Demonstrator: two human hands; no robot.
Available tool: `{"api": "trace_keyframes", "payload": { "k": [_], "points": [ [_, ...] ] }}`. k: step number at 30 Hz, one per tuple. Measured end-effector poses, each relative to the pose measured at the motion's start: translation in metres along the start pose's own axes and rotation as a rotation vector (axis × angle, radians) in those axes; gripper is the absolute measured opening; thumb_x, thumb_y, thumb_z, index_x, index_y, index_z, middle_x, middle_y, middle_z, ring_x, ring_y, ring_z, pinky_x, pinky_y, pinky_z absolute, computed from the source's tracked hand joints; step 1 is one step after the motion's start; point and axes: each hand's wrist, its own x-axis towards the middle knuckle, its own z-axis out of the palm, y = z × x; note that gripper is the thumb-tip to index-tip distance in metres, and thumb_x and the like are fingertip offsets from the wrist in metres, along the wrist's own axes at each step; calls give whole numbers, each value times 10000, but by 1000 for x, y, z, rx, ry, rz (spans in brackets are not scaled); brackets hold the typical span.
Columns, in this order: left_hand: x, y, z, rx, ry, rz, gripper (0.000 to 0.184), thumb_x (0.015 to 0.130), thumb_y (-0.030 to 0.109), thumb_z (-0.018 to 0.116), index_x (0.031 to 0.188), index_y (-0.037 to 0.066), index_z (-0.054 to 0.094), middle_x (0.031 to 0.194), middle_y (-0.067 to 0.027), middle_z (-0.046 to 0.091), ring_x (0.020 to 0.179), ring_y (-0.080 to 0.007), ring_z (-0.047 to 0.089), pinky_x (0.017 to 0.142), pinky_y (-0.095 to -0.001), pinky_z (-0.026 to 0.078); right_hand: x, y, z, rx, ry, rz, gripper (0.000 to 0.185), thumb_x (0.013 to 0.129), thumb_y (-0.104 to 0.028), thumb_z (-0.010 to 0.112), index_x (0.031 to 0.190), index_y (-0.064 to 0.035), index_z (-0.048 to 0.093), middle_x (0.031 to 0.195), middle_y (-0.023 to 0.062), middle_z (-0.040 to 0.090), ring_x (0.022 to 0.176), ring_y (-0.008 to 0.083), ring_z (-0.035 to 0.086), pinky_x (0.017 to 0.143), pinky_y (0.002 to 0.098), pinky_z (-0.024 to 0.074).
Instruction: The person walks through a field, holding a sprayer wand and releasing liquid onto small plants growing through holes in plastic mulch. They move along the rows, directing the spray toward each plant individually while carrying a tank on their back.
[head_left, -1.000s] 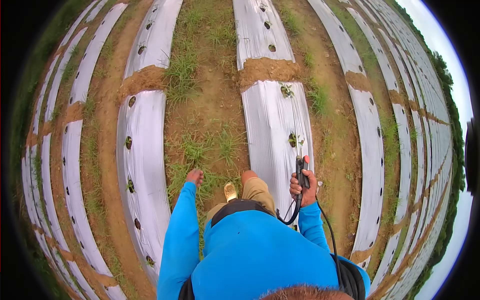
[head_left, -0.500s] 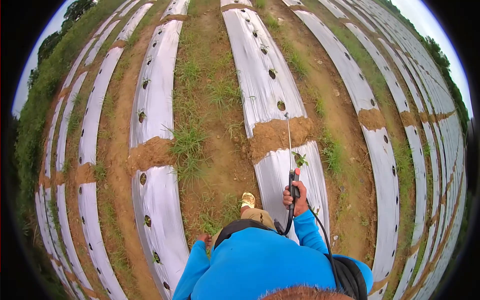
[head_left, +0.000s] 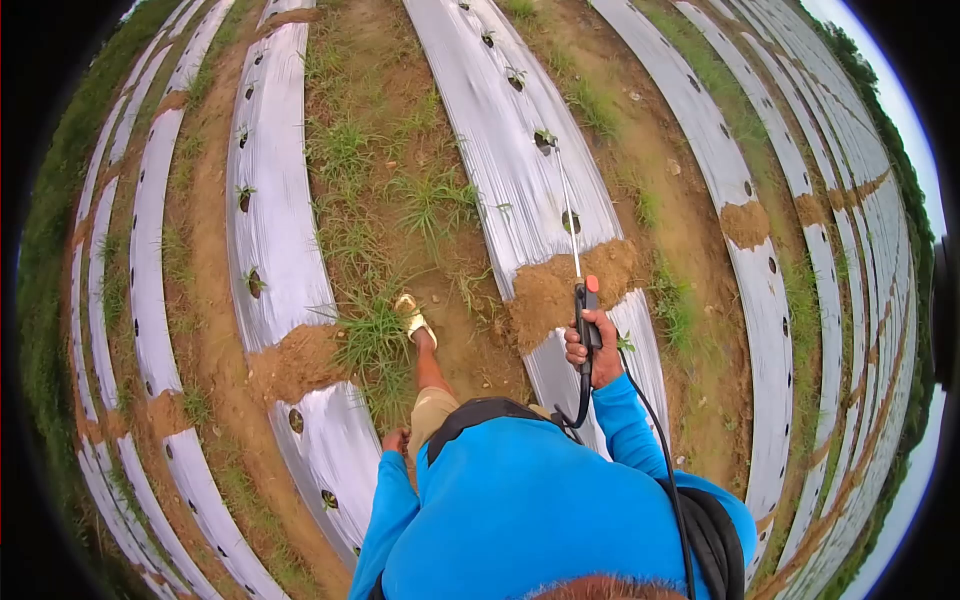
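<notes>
My right hand [head_left: 597, 350] is wrapped round the black handle of a spray wand [head_left: 568, 215] with a red-orange top. The wand's thin metal tube points forward over the plastic-covered bed [head_left: 520, 130], its tip beside a small plant [head_left: 544, 138] in a hole. A black hose [head_left: 655, 430] runs from the handle back along my right arm. Low at my left side hangs my left hand [head_left: 396, 440], small and partly in shadow; its fingers cannot be made out.
Silvery plastic-covered beds [head_left: 275, 190] with planting holes run on both sides. Soil mounds [head_left: 570, 290] cross them. Between the beds lie a dirt path with grass tufts [head_left: 430, 205] and my foot in a light shoe [head_left: 413, 316]. Trees [head_left: 890, 150] edge the field.
I have stepped forward along the path, with a different foot now in front. The wand tip has moved from a hole near the soil mound to a plant farther up the bed.
</notes>
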Motion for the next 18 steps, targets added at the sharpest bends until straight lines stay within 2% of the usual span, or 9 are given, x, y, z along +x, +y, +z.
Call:
{"api": "trace_keyframes", "payload": {
  "k": [1,2,4,6,7,8,10,14,18],
  "points": [
    [35,13,-7,96,-16,21,344,797,358,521,870,40,630,793,-180,640,673,-323,615,615,-482,446,22,0,15,-2,6,-11,305,796,-347,574,842,-61,479,623,45,466,425,99,415,371,211,345],
    [116,-5,-12,328,-69,290,322,796,347,522,849,47,625,775,-169,632,628,-304,600,578,-468,438,43,2,31,-1,47,-2,307,796,-348,574,840,-60,477,623,47,467,419,100,414,366,214,345],
    [129,72,-22,822,54,887,280,796,326,523,808,62,615,739,-145,614,538,-265,571,505,-442,424,89,-1,64,16,104,-8,321,798,-355,568,836,-48,484,622,54,470,403,106,411,353,220,349],
    [178,130,-44,243,-93,652,194,811,285,507,783,102,566,703,-96,563,470,-211,508,420,-382,379,125,-5,96,71,118,-10,328,799,-357,564,836,-39,491,620,55,469,403,108,411,355,221,353],
    [202,169,-55,116,-204,206,163,821,267,497,790,115,547,681,-79,546,461,-199,493,403,-373,367,140,-14,114,119,106,-14,335,801,-359,561,836,-31,499,618,56,468,402,109,410,356,222,358],
    [145,274,-62,14,-229,-246,133,830,249,486,797,128,529,659,-61,528,451,-186,478,387,-364,356,153,-22,132,167,73,4,345,807,-357,553,839,-16,513,629,60,474,406,111,413,361,225,364],
    [174,366,-80,-17,-152,-42,120,843,206,459,818,101,513,628,-39,506,411,-137,420,358,-339,309,169,-38,172,212,82,-8,347,809,-354,550,842,-11,515,636,63,478,411,111,417,363,225,366],
    [149,598,-105,-55,-106,136,161,854,214,461,828,70,527,665,-52,520,441,-126,422,371,-278,342,217,-77,242,269,16,-30,343,819,-344,536,854,-3,525,651,69,491,423,110,428,371,223,371],
    [182,728,-102,-68,-121,284,175,859,228,444,845,73,525,688,-50,529,467,-125,447,380,-280,354,293,-108,284,277,-23,-56,335,819,-332,529,876,-2,515,651,62,484,423,110,434,379,228,383]
  ]
}}
